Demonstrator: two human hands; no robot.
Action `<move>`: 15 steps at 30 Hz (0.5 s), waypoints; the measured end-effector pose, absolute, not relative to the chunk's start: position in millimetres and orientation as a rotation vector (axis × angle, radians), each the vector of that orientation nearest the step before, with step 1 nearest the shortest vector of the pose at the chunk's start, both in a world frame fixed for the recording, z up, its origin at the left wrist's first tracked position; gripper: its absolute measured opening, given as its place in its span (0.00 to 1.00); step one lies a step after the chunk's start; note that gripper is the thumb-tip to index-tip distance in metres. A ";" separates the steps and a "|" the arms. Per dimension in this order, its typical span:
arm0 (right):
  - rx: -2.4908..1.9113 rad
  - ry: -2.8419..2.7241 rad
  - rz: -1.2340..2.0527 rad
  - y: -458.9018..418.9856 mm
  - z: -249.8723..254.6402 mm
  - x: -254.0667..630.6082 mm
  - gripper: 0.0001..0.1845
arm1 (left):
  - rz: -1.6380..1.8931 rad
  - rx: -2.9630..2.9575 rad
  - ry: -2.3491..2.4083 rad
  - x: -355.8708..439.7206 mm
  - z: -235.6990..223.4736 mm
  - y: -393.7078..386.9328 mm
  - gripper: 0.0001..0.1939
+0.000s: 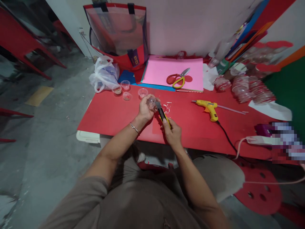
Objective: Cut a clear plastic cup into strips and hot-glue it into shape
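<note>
In my left hand [145,110] is a small clear plastic cup [152,103], with my fingers wrapped round its side. My right hand [173,133] grips a yellow and black box cutter [163,115], its blade end up against the cup's edge. Whether the blade has gone into the plastic I cannot tell. Thin white plastic scraps [167,107] lie on the red tabletop [114,119] just beyond the cutter. Several similar clear cups [127,96] stand past my left hand, one of them [143,93] close behind it.
A yellow glue gun [209,108] lies to the right, its cord trailing off the front edge. Scissors [179,78] rest on pink paper [159,68] at the back. A white plastic bag [105,74] and a large tote bag [119,35] stand back left; stacked clear cups [252,87] lie right.
</note>
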State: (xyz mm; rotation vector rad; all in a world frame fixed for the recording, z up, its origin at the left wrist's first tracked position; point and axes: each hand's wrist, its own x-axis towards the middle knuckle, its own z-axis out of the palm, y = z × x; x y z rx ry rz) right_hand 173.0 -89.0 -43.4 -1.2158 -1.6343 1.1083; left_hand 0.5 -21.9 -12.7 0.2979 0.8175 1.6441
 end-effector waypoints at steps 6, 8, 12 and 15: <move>-1.191 -1.580 1.172 -88.5 -45.0 173.3 0.25 | 1.615 0.250 0.803 3.3 -7.4 -24.6 0.12; -1.190 -1.568 1.195 -88.8 -44.0 173.6 0.25 | 1.619 0.239 0.807 3.6 -6.9 -24.1 0.13; -1.195 -1.579 1.226 -88.7 -42.1 174.5 0.25 | 1.623 0.266 0.859 3.4 -7.6 -22.2 0.13; -1.197 -1.543 1.284 -87.2 -40.8 175.0 0.27 | 1.625 0.283 0.873 3.8 -7.6 -21.5 0.14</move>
